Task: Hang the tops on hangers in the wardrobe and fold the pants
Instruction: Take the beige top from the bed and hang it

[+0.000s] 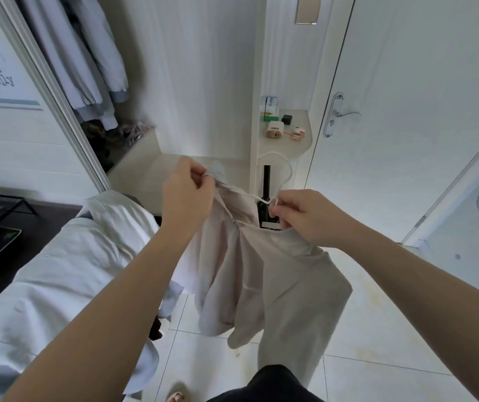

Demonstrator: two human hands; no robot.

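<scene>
The room is small and pale: white floor tiles (377,329) across the lower right of the frame, a closed white door (406,82) at the right, and a narrow shelf (296,143) of small gadgets in the middle distance. The open wardrobe (67,111) takes the upper left, with grey jackets (87,62) already hanging inside, and a bed (58,271) with rumpled white bedding fills the lower left. At the centre of the frame the person holds a beige top (261,280) in the air over the floor, between bed and door, so it can drop freely and show its shape. The left hand (187,195) has its fingers curled in a pinch on the fabric at one shoulder, lifting that edge, I'd say to seat it on the arm of the white hanger (289,166). The right hand (305,219) is closed on the hanger at the base of its hook, with the other shoulder bunched under its fingers; that grip keeps the frame steady while the cloth is drawn over it. The hook points up and away, toward the wardrobe side. The top looks only partly seated and sags unevenly, so the hanging step seems mid-way. I see no pants that I can identify.
</scene>
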